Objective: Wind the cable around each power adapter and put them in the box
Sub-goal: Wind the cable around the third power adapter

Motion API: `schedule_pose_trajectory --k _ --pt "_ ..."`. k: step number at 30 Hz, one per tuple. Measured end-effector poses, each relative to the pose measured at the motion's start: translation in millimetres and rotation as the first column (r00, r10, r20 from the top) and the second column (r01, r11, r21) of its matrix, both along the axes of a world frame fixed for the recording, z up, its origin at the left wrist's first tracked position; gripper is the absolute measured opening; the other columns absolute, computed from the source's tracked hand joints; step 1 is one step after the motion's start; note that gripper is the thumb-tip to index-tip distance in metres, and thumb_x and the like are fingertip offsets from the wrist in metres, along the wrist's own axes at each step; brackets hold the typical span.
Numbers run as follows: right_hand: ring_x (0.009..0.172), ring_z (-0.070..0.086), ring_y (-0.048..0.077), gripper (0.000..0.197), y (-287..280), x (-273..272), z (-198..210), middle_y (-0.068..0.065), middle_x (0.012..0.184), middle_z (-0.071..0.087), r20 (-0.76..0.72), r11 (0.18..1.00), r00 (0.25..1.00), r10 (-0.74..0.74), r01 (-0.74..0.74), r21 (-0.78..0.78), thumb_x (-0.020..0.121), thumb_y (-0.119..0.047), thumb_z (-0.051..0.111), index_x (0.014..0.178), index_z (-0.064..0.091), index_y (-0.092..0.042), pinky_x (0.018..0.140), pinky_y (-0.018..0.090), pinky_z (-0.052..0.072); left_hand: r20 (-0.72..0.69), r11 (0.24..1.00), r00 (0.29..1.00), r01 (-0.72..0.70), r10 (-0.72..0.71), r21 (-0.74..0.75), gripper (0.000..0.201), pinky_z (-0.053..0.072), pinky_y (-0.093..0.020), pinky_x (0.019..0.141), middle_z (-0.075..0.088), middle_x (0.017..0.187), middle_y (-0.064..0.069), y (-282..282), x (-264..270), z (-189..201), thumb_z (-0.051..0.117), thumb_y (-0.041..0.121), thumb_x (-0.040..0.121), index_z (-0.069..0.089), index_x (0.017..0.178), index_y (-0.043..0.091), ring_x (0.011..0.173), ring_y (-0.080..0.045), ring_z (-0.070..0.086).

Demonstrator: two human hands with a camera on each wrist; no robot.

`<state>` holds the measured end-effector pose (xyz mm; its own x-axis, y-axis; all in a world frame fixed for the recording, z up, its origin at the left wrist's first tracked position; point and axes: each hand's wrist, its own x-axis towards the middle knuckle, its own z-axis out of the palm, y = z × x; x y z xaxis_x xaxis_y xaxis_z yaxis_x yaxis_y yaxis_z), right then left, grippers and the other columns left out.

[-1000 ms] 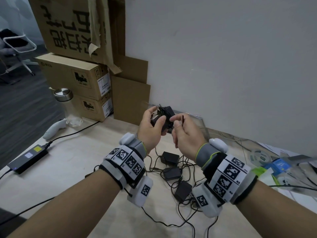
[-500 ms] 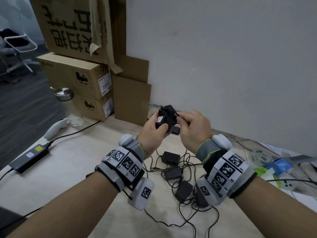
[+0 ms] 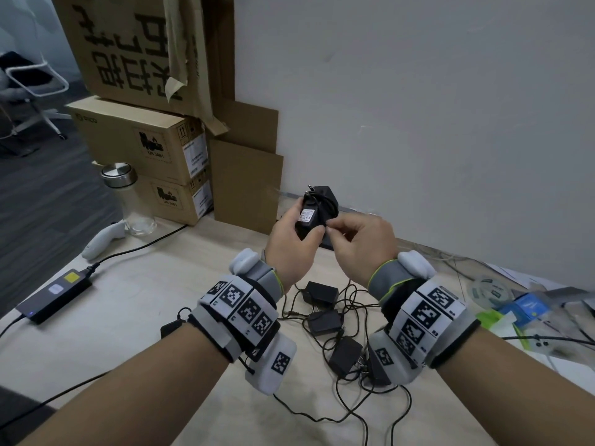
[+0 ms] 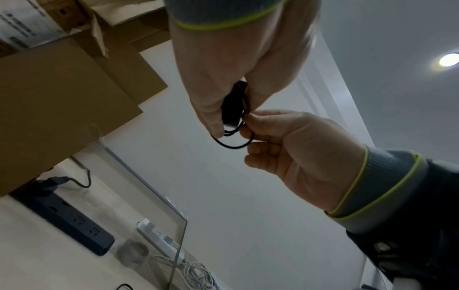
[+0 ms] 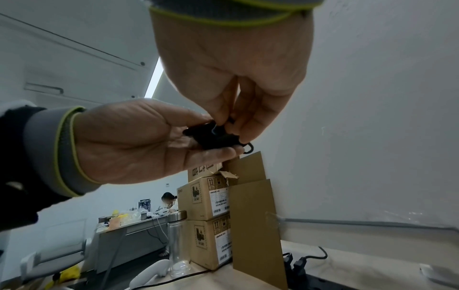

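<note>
Above the table [image 3: 135,317], the left hand [image 3: 289,249] is gripping a black adapter [image 3: 317,207] while the right hand [image 3: 360,243] is pinching its cable [image 4: 233,146] against it, near the wall [image 3: 418,123]; more adapters [image 3: 322,320] are lying tangled below the wrists.

The small black power adapter [image 3: 317,210] is matt plastic with a white paper label and thin, smooth rubbery cable [image 4: 232,144]. The pale wooden tabletop [image 3: 128,304] looks smooth and matt. Brown cardboard boxes [image 3: 141,140] are dull and papery. The clear glass jar [image 3: 136,207] carries a brushed metal lid.
</note>
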<state>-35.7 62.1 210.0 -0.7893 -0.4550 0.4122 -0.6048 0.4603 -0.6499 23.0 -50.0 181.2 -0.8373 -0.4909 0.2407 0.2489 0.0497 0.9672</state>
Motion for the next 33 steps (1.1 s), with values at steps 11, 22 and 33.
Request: schedule_pose_trajectory --k 11,22,33 --pt "0.074 0.052 0.004 0.015 3.1 -14.5 -7.2 -0.005 0.082 0.064 -0.127 0.991 0.987 0.096 -0.106 -0.076 0.082 -0.005 0.066 0.086 0.074 -0.017 0.072 0.011 0.04 0.081 0.998 0.995 -0.065 0.065 0.0 0.047 0.054 -0.055 0.085 0.067 0.105 -0.003 0.7 -0.7 -2.5 0.067 0.04 0.065 0.052 0.11 0.039 0.095 -0.027 0.067" --pt "0.074 0.053 0.011 0.016 3.2 -11.9 -1.6 0.0 0.085 0.067 -0.161 0.999 0.987 0.016 -0.021 -0.033 0.084 -0.005 0.063 0.087 0.073 -0.017 0.07 0.022 0.038 0.144 0.993 0.984 -0.09 0.101 -0.078 0.044 0.051 -0.034 0.071 0.067 0.095 0.0 0.3 3.3 -3.4 0.064 0.029 0.068 0.043 0.107 0.031 0.072 -0.011 0.06" --pt "0.072 0.061 0.028 0.019 3.0 -8.4 2.3 0.005 0.079 0.063 -0.327 0.995 0.944 0.044 -0.011 0.103 0.08 -0.009 0.056 0.087 0.073 -0.016 0.061 0.025 0.035 0.127 0.963 0.977 -0.141 0.173 -0.229 0.043 0.046 -0.021 0.061 0.062 0.085 0.008 -0.2 6.0 -2.8 0.068 0.016 0.082 0.039 0.113 0.024 0.065 -0.003 0.058"
